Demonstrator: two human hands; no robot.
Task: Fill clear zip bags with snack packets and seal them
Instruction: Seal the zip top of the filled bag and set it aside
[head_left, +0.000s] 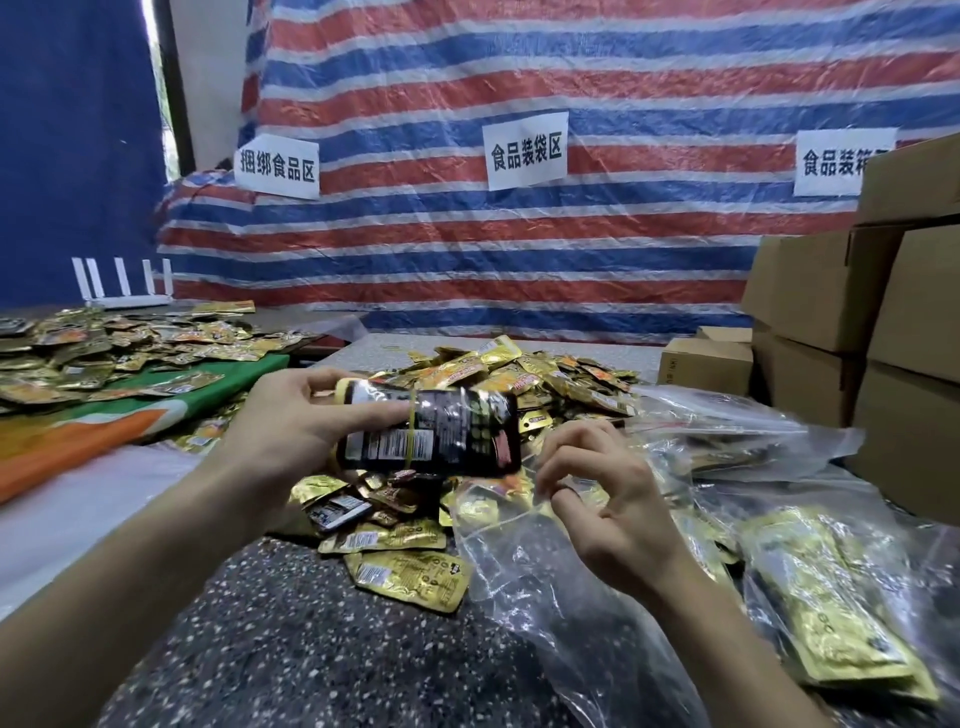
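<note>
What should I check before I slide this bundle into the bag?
1. Left hand grips the bundle: ok.
2. Rubber band is round the bundle: ok.
3. Right hand pinches the rim of the bag: ok.
4. Bag mouth open wide enough for the bundle: cannot tell.
5. Zip strip undamaged: cannot tell.

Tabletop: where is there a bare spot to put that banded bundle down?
The speckled tabletop is bare nearest the person, bordered by the packet pile and the clear bag. The white sheet at left is bare too. Centre and right are crowded: that pile, filled bags, boxes.
</note>
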